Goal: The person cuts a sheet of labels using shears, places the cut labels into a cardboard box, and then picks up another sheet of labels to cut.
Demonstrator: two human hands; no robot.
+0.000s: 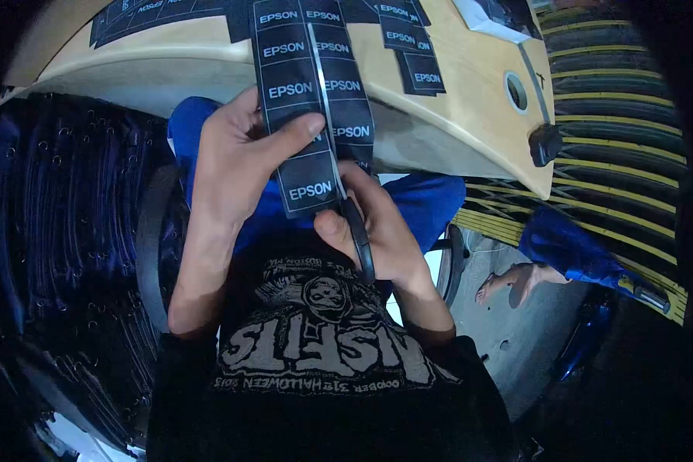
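My left hand (235, 165) is closed on a dark sheet of EPSON labels (289, 88), its thumb pressed flat on the front. White outlines divide the sheet into columns of labels. My right hand (389, 227) grips a pair of scissors (356, 227) by the black handle, just below the sheet's lower right side. A long, bright blade runs up between two label columns, its tip near the top row. The other blade is hidden, and so are most of my left fingers behind the sheet.
On the pale wooden table (470, 115) lie more EPSON label pieces (420, 69) and a dark label sheet (158, 19). A black knob (545, 145) sits at the table's right edge. Dark items with metal rings (69, 208) hang at left. Another person's foot (516, 283) shows near a yellow slatted gate (616, 115).
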